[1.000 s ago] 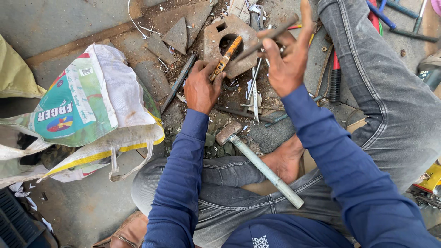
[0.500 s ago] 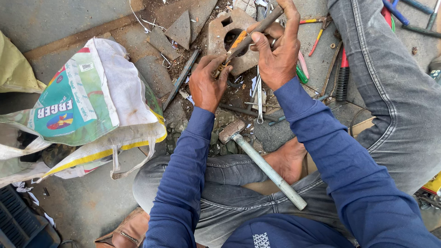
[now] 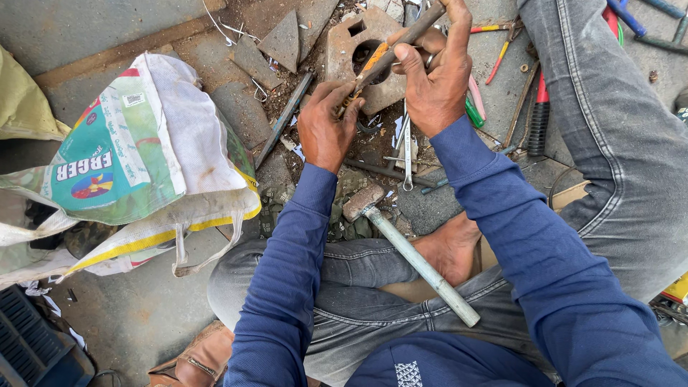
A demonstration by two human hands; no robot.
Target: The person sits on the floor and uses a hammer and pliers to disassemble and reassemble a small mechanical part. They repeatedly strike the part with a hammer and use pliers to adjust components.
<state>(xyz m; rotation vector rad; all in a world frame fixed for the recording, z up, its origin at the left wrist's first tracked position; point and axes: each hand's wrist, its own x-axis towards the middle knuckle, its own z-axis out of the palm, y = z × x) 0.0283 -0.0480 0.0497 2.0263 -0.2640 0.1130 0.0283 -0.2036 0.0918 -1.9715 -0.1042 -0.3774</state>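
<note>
Over a rusty metal block (image 3: 358,54) on the ground, a long dark tool (image 3: 398,44) lies slanted. The right hand (image 3: 437,79) is closed around its upper part; the left hand (image 3: 324,129) pinches its lower orange tip with curled fingers. Just below the hands lie a spanner (image 3: 406,154) and metal scraps. A hammer (image 3: 408,251) rests across the person's jeans, near a bare foot (image 3: 451,247). Well to the left sits a printed sack (image 3: 136,158).
</note>
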